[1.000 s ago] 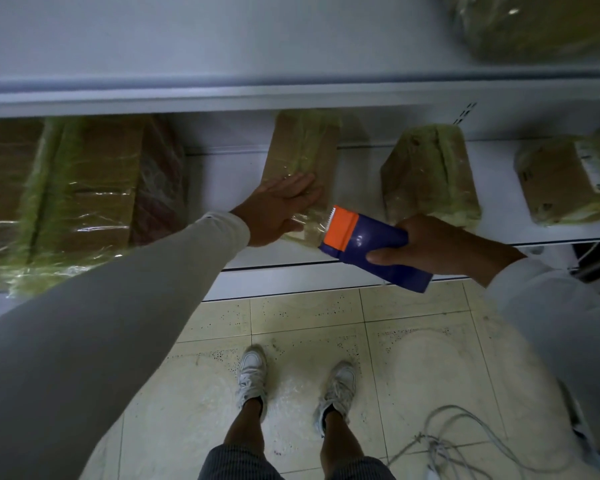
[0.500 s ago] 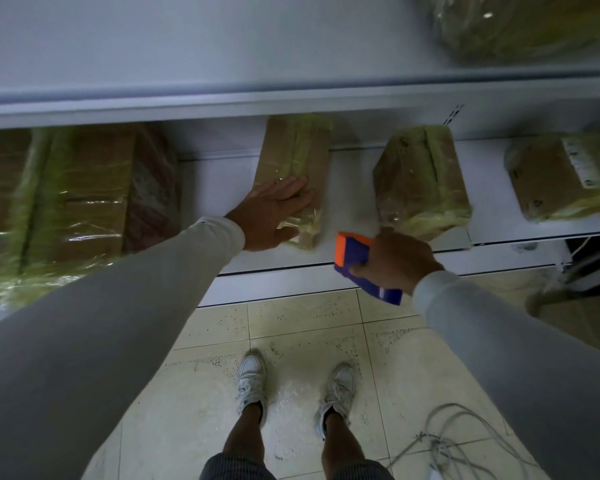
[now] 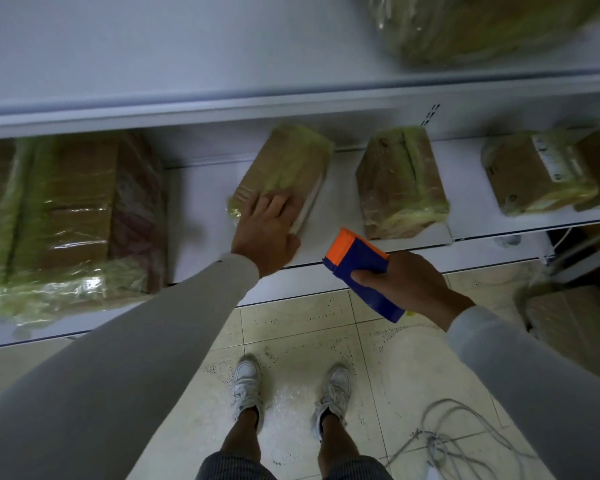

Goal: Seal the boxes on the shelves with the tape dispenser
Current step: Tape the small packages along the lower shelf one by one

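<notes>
Head cam: left hand [image 3: 269, 230] lies flat on the box [image 3: 284, 174], fingers spread. Right hand [image 3: 407, 285] is wrapped round the tape dispenser [image 3: 361, 271], just right of that box, not touching. Boxes w/ yellowish tape look mostly done imo.

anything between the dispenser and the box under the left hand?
Nothing visible. The tape dispenser, gripped in the right hand, hangs off the shelf edge, right of the box. The gap is bare shelf. The left hand covers the box's near end.
</notes>
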Motion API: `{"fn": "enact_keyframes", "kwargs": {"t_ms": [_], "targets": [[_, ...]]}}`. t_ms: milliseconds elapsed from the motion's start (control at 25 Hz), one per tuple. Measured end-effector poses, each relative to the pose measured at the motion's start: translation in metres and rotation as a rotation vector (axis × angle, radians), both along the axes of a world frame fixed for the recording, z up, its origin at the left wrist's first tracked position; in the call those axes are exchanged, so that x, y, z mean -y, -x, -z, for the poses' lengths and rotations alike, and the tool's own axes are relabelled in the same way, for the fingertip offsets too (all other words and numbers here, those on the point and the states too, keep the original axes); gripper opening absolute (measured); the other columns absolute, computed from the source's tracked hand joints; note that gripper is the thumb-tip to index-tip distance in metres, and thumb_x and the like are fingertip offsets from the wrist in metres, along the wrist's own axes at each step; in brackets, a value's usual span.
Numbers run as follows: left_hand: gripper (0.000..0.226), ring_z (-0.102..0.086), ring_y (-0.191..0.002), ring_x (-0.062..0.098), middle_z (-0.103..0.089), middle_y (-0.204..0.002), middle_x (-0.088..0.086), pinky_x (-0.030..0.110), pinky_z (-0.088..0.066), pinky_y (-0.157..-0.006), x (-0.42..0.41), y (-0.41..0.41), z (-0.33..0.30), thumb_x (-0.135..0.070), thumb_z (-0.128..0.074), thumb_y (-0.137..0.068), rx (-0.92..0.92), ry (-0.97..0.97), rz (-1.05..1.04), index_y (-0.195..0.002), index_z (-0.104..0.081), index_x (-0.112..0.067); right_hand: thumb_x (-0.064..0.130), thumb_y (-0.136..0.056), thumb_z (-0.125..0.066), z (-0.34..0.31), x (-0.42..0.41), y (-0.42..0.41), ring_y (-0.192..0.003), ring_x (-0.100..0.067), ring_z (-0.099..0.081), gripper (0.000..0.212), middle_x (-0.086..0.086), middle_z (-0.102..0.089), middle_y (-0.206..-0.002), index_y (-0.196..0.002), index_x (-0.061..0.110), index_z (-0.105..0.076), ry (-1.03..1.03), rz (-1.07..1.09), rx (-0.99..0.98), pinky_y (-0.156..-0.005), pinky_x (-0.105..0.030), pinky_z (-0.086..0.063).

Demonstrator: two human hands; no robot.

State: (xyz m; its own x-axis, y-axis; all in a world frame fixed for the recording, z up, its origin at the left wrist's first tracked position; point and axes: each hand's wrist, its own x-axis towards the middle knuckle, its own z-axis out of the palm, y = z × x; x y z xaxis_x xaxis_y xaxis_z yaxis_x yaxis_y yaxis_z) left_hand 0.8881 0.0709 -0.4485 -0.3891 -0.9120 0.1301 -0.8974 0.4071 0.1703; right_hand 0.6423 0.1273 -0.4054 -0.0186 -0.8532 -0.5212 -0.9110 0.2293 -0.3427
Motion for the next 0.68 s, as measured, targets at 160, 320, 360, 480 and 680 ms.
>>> {"fn": "enact_keyframes", "kwargs": {"t_ms": [160, 320, 360, 480, 680], "targets": [[0.042, -0.052, -0.105, 0.031, -0.057, -0.114, 0.008, 0.049, -0.036, -0.103, -0.02, -0.038, -0.007, -0.039, -0.053, -0.081, 0.017, 0.019, 0.09, -0.113, -0.058, -0.012, 0.064, -0.081, -0.062, -0.012, -0.002, 0.004, -0.057, -0.017, -0.06, 0.052, -0.001, -0.063, -0.064, -0.072, 0.013, -0.059, 0.018, 0.009, 0.032, -0.053, -0.025, -0.04], [0.061, -0.05, -0.108, 0.041, -0.049, -0.129, 0.02, 0.054, -0.042, -0.094, -0.011, -0.057, -0.018, -0.027, -0.068, -0.077, 0.208, -0.083, 0.012, -0.132, -0.049, -0.011, 0.062, -0.082, -0.062, -0.027, -0.003, 0.008, -0.062, -0.022, -0.063, 0.054, -0.008, -0.067, -0.069, -0.075, 0.009, -0.061, 0.026, 0.03, 0.072, -0.056, -0.028, -0.042], [0.061, -0.047, -0.113, 0.042, -0.045, -0.135, 0.02, 0.055, -0.041, -0.095, -0.008, -0.06, -0.02, -0.022, -0.066, -0.079, 0.256, -0.098, 0.034, -0.136, -0.047, -0.014, 0.062, -0.082, -0.062, -0.031, -0.003, 0.01, -0.062, -0.022, -0.064, 0.054, -0.008, -0.067, -0.07, -0.076, 0.009, -0.061, 0.03, 0.032, 0.084, -0.056, -0.028, -0.043], [0.058, -0.039, -0.127, 0.039, -0.037, -0.147, 0.013, 0.052, -0.033, -0.102, -0.002, -0.076, -0.028, -0.012, -0.053, -0.088, 0.338, -0.129, 0.068, -0.143, -0.042, -0.027, 0.06, -0.082, -0.063, -0.039, -0.005, 0.013, -0.062, -0.021, -0.064, 0.05, -0.005, -0.066, -0.068, -0.076, 0.011, -0.062, 0.048, 0.037, 0.127, -0.057, -0.028, -0.044], [0.05, -0.048, -0.121, 0.042, -0.048, -0.137, 0.017, 0.052, -0.036, -0.102, -0.011, -0.056, -0.042, -0.042, -0.036, -0.091, 0.129, -0.134, -0.083, -0.131, -0.055, -0.019, 0.054, -0.085, -0.064, -0.053, -0.009, 0.014, -0.061, -0.017, -0.061, 0.037, 0.001, -0.062, -0.065, -0.07, 0.022, -0.055, 0.061, 0.049, 0.185, -0.056, -0.026, -0.04]]}}
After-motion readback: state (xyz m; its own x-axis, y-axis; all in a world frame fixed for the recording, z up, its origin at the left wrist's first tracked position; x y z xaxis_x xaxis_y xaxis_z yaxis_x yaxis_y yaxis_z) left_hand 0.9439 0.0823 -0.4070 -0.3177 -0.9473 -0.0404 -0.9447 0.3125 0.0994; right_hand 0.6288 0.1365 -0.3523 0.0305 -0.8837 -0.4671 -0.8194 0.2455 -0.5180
